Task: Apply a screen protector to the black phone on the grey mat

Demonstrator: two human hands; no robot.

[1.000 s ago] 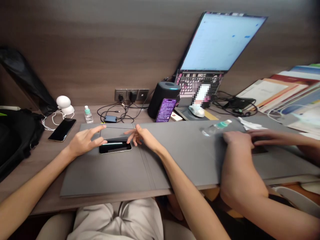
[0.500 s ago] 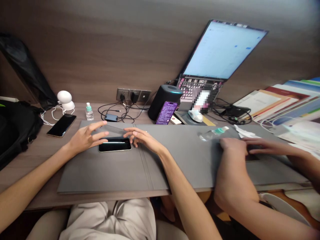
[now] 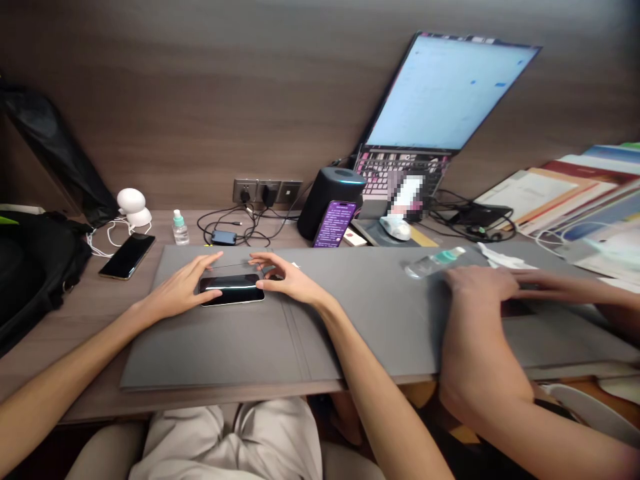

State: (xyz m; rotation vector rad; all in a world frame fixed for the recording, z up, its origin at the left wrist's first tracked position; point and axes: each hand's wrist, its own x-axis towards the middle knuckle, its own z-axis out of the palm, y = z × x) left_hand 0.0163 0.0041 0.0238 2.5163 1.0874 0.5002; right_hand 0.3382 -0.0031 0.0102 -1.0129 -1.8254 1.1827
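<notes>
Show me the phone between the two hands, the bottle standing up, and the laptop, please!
Phone (image 3: 233, 291): head view, on its dark screen.
Standing bottle (image 3: 181, 233): head view, on its clear body.
Laptop (image 3: 447, 100): head view, on its lit screen.

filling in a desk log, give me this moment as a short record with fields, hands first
left hand: at the phone's left end, thumb over it, contact unclear
right hand: at the phone's right end, thumb by its edge
phone: flat, dark screen up, on the grey mat
thin sheet: seems to show edge-on between the hands, grip unclear
left of mat: second phone
back: open laptop, black speaker
right: another person's hands over the mat, near a clear bottle
</notes>
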